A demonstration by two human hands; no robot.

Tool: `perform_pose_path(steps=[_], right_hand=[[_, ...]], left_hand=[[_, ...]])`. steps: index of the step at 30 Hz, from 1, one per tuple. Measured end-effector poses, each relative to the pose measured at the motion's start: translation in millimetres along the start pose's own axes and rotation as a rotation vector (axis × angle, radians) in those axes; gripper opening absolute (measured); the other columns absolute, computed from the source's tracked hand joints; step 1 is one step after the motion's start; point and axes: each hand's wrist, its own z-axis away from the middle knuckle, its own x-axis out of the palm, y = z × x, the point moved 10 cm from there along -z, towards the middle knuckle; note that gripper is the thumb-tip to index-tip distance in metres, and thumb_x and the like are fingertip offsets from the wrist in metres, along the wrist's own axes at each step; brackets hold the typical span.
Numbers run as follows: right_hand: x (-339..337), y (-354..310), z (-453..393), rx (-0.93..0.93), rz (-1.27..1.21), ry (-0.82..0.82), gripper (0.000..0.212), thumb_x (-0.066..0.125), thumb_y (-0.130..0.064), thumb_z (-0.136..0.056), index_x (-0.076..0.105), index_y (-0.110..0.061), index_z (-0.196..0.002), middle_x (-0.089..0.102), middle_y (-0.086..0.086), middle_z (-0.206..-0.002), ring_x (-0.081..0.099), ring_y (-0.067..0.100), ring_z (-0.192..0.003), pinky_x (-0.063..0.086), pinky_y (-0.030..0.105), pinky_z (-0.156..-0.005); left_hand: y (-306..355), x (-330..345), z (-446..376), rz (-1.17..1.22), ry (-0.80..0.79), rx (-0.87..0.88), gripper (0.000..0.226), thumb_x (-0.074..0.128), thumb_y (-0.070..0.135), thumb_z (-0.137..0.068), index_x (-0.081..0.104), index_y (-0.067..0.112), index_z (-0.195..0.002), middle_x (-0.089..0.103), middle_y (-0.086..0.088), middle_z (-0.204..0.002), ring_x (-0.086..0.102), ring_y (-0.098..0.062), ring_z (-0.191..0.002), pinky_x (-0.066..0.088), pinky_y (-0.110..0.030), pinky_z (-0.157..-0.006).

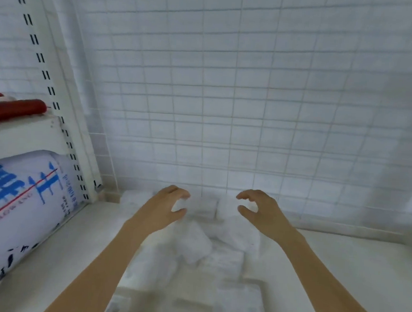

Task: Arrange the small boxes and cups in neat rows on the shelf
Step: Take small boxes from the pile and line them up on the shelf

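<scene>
Several small white boxes [195, 246] lie in a loose heap on the white shelf [338, 267], blurred and hard to tell apart. At the back of the heap, against the wire grid, two white boxes stand side by side. My left hand [165, 210] curls its fingers and thumb round the left box [196, 205]. In the same way my right hand [261, 211] curls round the right box [227, 207]. Both forearms reach in from the bottom edge over the heap. No cups can be made out.
A white wire grid [228, 96] closes the back of the shelf. A slotted white upright [51, 91] stands on the left. Beside it a large white roll with blue print [18, 203] lies under a shelf board holding a red item [13, 108].
</scene>
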Motion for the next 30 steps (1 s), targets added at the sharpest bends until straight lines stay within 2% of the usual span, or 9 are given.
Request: perform_pose_path(steps=[5, 8, 10, 12, 16, 20, 24, 27, 30], right_hand=[[43.8, 32.5, -8.5, 0.291, 0.112, -0.083, 0.054, 0.053, -0.031, -0.09, 0.032, -0.021, -0.139, 0.025, 0.003, -0.147, 0.02, 0.023, -0.134, 0.026, 0.033, -0.103], [55.8, 34.4, -5.2, 0.302, 0.144, -0.093, 0.053, 0.045, -0.034, -0.094, 0.028, -0.02, -0.142, 0.013, 0.0, -0.153, 0.015, 0.021, -0.139, 0.02, 0.034, -0.11], [54.4, 33.4, -2.2, 0.289, 0.166, -0.09, 0.049, 0.042, -0.035, -0.095, 0.031, -0.02, -0.141, 0.017, 0.0, -0.151, 0.022, 0.02, -0.137, 0.025, 0.033, -0.109], [52.9, 30.1, 1.5, 0.279, 0.167, -0.072, 0.047, 0.043, -0.035, -0.095, 0.035, -0.019, -0.138, 0.023, -0.002, -0.147, 0.028, 0.017, -0.133, 0.028, 0.029, -0.105], [51.5, 19.2, 9.4, 0.257, 0.171, -0.034, 0.046, 0.044, -0.034, -0.095, 0.036, -0.018, -0.137, 0.029, -0.005, -0.145, 0.027, 0.015, -0.132, 0.027, 0.025, -0.101], [50.8, 19.3, 19.8, 0.304, 0.064, 0.011, 0.044, 0.058, -0.037, -0.085, 0.042, -0.026, -0.125, 0.037, -0.01, -0.131, 0.029, 0.011, -0.12, 0.029, 0.024, -0.089], [56.3, 26.5, 23.5, 0.378, -0.079, -0.067, 0.04, 0.067, -0.032, -0.078, 0.044, -0.038, -0.109, 0.033, -0.013, -0.121, 0.028, 0.011, -0.12, 0.034, 0.023, -0.084], [50.5, 28.7, 26.9, 0.386, -0.173, -0.055, 0.032, 0.064, -0.022, -0.081, 0.049, -0.039, -0.103, 0.039, -0.009, -0.123, 0.037, 0.01, -0.118, 0.033, 0.023, -0.086], [45.6, 34.3, 33.6, 0.417, -0.259, -0.038, 0.028, 0.065, -0.018, -0.081, 0.055, -0.034, -0.101, 0.041, -0.008, -0.125, 0.038, 0.006, -0.119, 0.033, 0.021, -0.085]], left_hand=[[-16.2, 36.0, -27.2, 0.035, -0.096, 0.038, 0.039, 0.058, 0.018, -0.088, 0.049, 0.018, -0.126, 0.045, 0.002, -0.121, 0.044, -0.013, -0.114, 0.032, -0.018, -0.094], [-24.8, 54.6, -33.7, 0.045, -0.125, 0.068, 0.049, 0.064, 0.019, -0.083, 0.047, 0.018, -0.129, 0.043, 0.001, -0.128, 0.04, -0.017, -0.119, 0.028, -0.018, -0.098], [-24.4, 63.1, -32.3, 0.011, -0.111, 0.113, 0.051, 0.066, 0.02, -0.082, 0.048, 0.017, -0.129, 0.044, 0.001, -0.131, 0.04, -0.018, -0.121, 0.028, -0.019, -0.098], [-23.3, 60.9, -26.7, 0.014, -0.013, 0.137, 0.049, 0.068, 0.018, -0.08, 0.052, 0.015, -0.126, 0.048, -0.001, -0.127, 0.045, -0.022, -0.116, 0.034, -0.024, -0.096], [-20.4, 51.8, -15.5, 0.051, 0.119, 0.178, 0.042, 0.071, 0.016, -0.076, 0.06, 0.011, -0.116, 0.055, -0.006, -0.115, 0.052, -0.024, -0.106, 0.036, -0.025, -0.089], [-22.0, 47.4, -7.0, 0.101, 0.103, 0.207, 0.045, 0.072, 0.02, -0.077, 0.059, 0.015, -0.119, 0.053, -0.001, -0.116, 0.05, -0.018, -0.108, 0.035, -0.021, -0.091], [-21.2, 43.9, 0.5, 0.148, 0.055, 0.202, 0.046, 0.069, 0.03, -0.078, 0.056, 0.022, -0.122, 0.049, 0.008, -0.117, 0.046, -0.007, -0.109, 0.035, -0.018, -0.096], [-21.1, 35.0, 1.6, 0.276, 0.047, 0.143, 0.048, 0.052, 0.056, -0.074, 0.058, 0.026, -0.112, 0.053, 0.02, -0.104, 0.048, 0.002, -0.1, 0.036, -0.009, -0.089], [-25.4, 36.8, 1.5, 0.418, 0.036, 0.031, 0.035, 0.063, 0.047, -0.079, 0.055, 0.03, -0.109, 0.058, 0.019, -0.1, 0.053, 0.004, -0.095, 0.044, -0.011, -0.081]])
